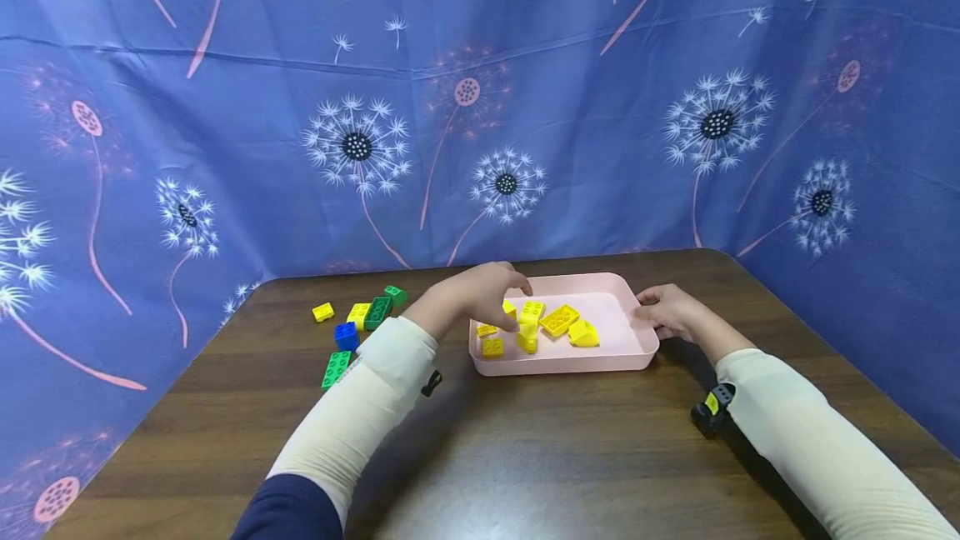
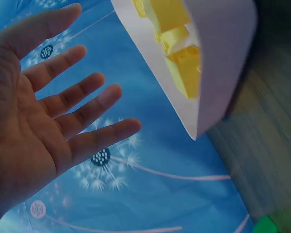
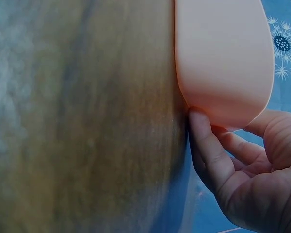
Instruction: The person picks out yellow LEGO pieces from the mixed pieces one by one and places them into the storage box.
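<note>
A pink tray [image 1: 617,325] stands on the table, holding several yellow toy bricks [image 1: 558,321] mostly in its left and middle part. My left hand [image 1: 483,292] hovers over the tray's left end, partly hiding some bricks. In the left wrist view, that hand [image 2: 34,114] has its fingers spread and holds nothing, apart from the tray wall [image 2: 225,58]. At the right end, my right hand [image 1: 670,312] grips the tray. The right wrist view shows the right hand's fingers [image 3: 211,150] at the tray's lower edge and the thumb up by the rim; the thumb tip is hidden.
Left of the tray lie a small yellow brick [image 1: 323,312], another yellow brick [image 1: 358,315], a blue brick [image 1: 347,337] and several green bricks [image 1: 378,312]. The wooden table [image 1: 570,457] meets a blue dandelion-print cloth [image 1: 585,123] behind and at the sides.
</note>
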A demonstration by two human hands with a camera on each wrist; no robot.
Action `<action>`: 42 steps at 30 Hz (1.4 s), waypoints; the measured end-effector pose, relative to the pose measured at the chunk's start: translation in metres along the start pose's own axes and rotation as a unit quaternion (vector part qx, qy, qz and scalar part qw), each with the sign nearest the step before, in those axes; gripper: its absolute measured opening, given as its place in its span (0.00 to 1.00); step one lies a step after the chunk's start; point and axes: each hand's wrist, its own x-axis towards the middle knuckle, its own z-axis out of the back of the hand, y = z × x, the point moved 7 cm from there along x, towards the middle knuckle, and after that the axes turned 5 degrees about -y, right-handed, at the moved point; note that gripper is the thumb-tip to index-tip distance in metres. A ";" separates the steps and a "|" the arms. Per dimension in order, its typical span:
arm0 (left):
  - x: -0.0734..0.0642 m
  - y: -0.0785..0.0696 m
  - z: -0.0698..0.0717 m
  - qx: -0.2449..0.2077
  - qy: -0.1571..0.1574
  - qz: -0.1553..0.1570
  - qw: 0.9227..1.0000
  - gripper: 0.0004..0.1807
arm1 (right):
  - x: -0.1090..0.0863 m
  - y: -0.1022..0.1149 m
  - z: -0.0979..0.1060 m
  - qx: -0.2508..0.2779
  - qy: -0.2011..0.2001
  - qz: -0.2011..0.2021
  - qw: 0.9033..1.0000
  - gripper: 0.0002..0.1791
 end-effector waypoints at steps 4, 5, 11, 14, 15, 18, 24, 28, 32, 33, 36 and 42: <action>-0.013 0.009 -0.001 -0.020 -0.004 0.012 1.000 0.29 | -0.001 0.000 0.002 0.002 0.001 0.003 1.000 0.30; -0.017 0.011 0.000 -0.026 -0.006 0.012 1.000 0.29 | -0.001 0.000 0.002 0.002 0.001 0.003 1.000 0.30; -0.038 0.023 0.008 -0.030 -0.034 0.000 0.999 0.29 | -0.001 -0.001 0.003 0.011 0.007 -0.003 1.000 0.30; -0.047 0.029 0.011 -0.027 -0.042 -0.004 0.999 0.28 | -0.001 -0.001 0.002 0.021 0.010 -0.005 1.000 0.30; -0.050 0.031 0.011 -0.020 -0.043 -0.006 0.999 0.28 | -0.001 -0.001 0.002 0.022 0.012 -0.004 1.000 0.30; -0.058 0.036 0.011 -0.016 -0.041 -0.004 0.999 0.29 | -0.002 0.000 0.002 0.020 0.010 -0.008 1.000 0.30; -0.074 0.049 0.006 -0.022 -0.035 0.033 0.999 0.31 | -0.003 0.002 0.003 0.005 0.010 -0.010 1.000 0.31; -0.086 0.058 0.004 -0.025 -0.038 0.052 0.998 0.31 | -0.004 0.003 0.002 0.003 0.012 -0.008 1.000 0.31; -0.097 0.066 0.004 -0.029 -0.050 0.054 0.997 0.31 | -0.004 0.003 0.002 0.001 0.012 -0.008 1.000 0.31; -0.100 0.068 0.004 -0.029 -0.052 0.055 0.997 0.31 | -0.003 0.003 0.002 0.002 0.012 -0.009 1.000 0.31; -0.107 0.075 0.004 -0.026 -0.058 0.054 0.997 0.31 | -0.003 0.003 0.002 0.008 0.012 -0.012 1.000 0.30; -0.120 0.088 0.006 -0.025 -0.069 0.059 0.996 0.30 | -0.003 0.003 0.001 0.015 0.015 -0.013 1.000 0.29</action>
